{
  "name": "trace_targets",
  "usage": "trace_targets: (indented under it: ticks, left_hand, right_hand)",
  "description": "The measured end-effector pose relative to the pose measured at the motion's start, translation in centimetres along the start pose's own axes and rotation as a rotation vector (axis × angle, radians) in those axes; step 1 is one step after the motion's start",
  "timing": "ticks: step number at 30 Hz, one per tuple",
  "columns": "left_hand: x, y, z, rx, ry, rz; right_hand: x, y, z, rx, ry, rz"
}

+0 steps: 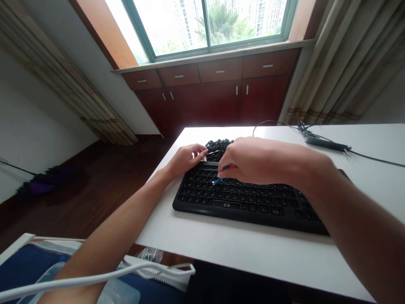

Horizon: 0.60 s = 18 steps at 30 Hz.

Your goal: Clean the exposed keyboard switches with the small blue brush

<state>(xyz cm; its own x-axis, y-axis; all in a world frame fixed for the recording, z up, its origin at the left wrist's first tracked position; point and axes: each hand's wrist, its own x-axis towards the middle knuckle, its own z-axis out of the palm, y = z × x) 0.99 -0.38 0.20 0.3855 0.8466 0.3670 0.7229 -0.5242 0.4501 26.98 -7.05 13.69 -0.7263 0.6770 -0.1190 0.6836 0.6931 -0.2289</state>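
A black keyboard [202, 202] with its keycaps off lies on the white table, its bare key sockets showing. My right hand [243, 162] is closed around a small blue brush [217, 181], whose pale tip points down at the sockets in the keyboard's left part. The rest of the brush is mostly hidden in my fist. At the keyboard's far left corner rests my left hand [190, 157], holding nothing, fingers loosely bent and thumb apart. Its fingertips are beside a heap of loose black keycaps [217, 148], partly covered by my right hand.
A coiled black cable [305, 128] and a dark elongated piece [329, 144] lie at the back right of the white table [196, 236]. Below the table's left edge are a white tubular bar [95, 278] and blue fabric [19, 264]. Wooden cabinets [218, 101] stand beyond.
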Motion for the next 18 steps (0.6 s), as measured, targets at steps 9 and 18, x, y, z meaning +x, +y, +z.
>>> trace_targets:
  ticks: [9, 18]
  left_hand:
    - [-0.4, -0.2, 0.0, -0.010, 0.021, -0.003]
    - [-0.6, -0.4, -0.2, -0.036, 0.019, 0.029]
  right_hand:
    - [0.7, 1.2, 0.4, 0.015, -0.057, -0.003]
    - [2.4, 1.5, 1.6, -0.214, 0.317, -0.005]
